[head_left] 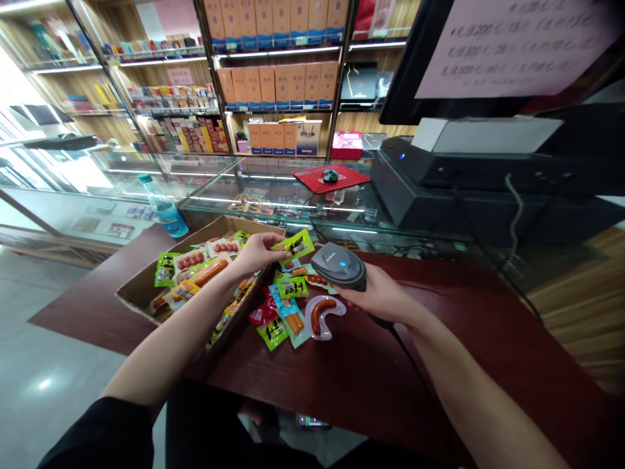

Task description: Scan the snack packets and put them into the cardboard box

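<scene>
**Left hand (258, 254) pinching green sausage pkt (293, 249), right hand (378, 293) gripping grey handheld barcode scanner (339, 266)**

Both bare forearms reach fwd over the dark-red wooden table (390, 384), black sleeves (105, 436) at bottom of view. L arm comes in from lower left, hand raised over the box edge. Its fingers are closed narrow on the pkt's near end, and the rest of the pkt sticks out past the fingertips, toward the scanner. R arm comes in from lower right, fingers curled shut round the scanner body, head angled toward the pkt & just beside it. Blue light on scanner top; black cord (390, 332) runs down from under R hand.

Below & left of L fingers: open brown cardboard box (139, 293) full of bright vacuum-packed sausages. Under & between both hands: loose pile of sausage pkts (286, 319) on table. Just below R fingers: clear plastic tray w/ curved sausage (322, 317). Well past the fingers: glass display counter (273, 202), red mat w/ black mouse (329, 176), water bottle (163, 208), black till terminal (439, 176).
</scene>
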The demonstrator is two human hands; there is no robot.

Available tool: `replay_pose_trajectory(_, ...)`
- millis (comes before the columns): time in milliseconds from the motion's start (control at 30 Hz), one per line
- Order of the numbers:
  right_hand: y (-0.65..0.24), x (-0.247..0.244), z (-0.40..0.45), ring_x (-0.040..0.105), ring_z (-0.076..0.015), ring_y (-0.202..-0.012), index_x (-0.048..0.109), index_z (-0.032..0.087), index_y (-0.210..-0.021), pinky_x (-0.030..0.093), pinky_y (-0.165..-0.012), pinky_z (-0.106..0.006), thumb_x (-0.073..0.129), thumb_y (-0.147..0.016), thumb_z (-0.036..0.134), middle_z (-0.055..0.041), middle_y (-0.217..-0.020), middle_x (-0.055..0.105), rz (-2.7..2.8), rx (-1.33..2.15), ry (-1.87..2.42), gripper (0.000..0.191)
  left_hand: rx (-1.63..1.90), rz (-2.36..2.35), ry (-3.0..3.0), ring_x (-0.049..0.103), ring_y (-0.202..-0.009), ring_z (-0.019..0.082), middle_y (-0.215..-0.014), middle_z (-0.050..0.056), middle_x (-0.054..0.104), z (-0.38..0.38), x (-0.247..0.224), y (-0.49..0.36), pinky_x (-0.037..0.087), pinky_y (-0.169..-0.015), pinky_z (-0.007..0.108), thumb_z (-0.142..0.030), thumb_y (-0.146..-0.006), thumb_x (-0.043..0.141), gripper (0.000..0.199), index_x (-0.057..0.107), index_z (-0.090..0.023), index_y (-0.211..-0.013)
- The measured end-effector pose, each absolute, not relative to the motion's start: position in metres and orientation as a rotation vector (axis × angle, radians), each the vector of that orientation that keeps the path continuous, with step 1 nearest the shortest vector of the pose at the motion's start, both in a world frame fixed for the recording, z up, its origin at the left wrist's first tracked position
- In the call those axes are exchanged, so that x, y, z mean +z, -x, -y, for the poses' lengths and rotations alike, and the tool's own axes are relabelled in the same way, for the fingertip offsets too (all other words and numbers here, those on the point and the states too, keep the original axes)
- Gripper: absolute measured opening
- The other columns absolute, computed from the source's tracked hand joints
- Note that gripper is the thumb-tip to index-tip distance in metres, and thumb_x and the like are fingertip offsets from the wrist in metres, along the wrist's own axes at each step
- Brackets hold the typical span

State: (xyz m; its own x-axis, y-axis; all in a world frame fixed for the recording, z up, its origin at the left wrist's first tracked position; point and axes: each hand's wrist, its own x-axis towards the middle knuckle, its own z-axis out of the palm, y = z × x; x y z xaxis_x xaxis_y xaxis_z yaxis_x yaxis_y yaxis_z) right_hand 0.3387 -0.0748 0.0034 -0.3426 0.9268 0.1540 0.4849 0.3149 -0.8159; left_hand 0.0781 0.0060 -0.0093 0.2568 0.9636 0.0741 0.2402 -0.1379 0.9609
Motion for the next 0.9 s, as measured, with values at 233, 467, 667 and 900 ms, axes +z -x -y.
replay_pose_trajectory(233,-0.333,-0.007,0.075,0.069,-0.0233,-0.086,0.065,0.018,-0.112,0.055,-0.075,-0.034,0.067,-0.075,0.027,-0.0075,-0.1,0.073,1.988,0.934,1.3,0.039,0.968,-1.13,-1.391,0.067,-0.077,0.018,-0.08,0.005,0.074,-0.008,-0.014,-0.078,0.05,-0.074,0.027,-0.04,-0.052,0.085,0.043,0.075,-0.014,-0.085)
replay_pose_trajectory(467,-0.328,-0.005,0.079,0.06,-0.0141,-0.05,0.064,0.015,-0.104,0.048,-0.049,-0.026,0.063,-0.077,0.027,-0.0016,-0.068,0.069,1.979,1.044,1.333,0.03,0.967,-1.094,-1.363,0.066,-0.072,0.019,-0.077,0.005,0.074,-0.012,-0.018,-0.076,0.05,-0.07,0.029,-0.039,-0.051,0.086,0.044,0.075,-0.013,-0.085)
replay_pose_trajectory(667,-0.332,-0.008,0.078,0.06,-0.0149,-0.049,0.063,0.015,-0.109,0.047,-0.048,-0.027,0.062,-0.08,0.031,-0.0011,-0.065,0.067,1.953,1.109,1.328,0.033,0.958,-1.119,-1.382,0.065,-0.069,0.017,-0.077,0.005,0.073,-0.014,-0.021,-0.073,0.049,-0.066,0.027,-0.04,-0.053,0.084,0.044,0.074,-0.013,-0.085)
replay_pose_trajectory(900,-0.334,0.0,0.077,0.068,-0.0208,-0.069,0.064,0.016,-0.115,0.054,-0.061,-0.031,0.067,-0.078,0.033,-0.0042,-0.075,0.072,1.962,0.977,1.225,0.041,1.145,-1.237,-1.443,0.062,-0.066,0.014,-0.073,0.003,0.07,-0.015,0.0,-0.061,0.046,-0.06,0.024,-0.042,-0.053,0.084,0.042,0.07,-0.014,-0.08)
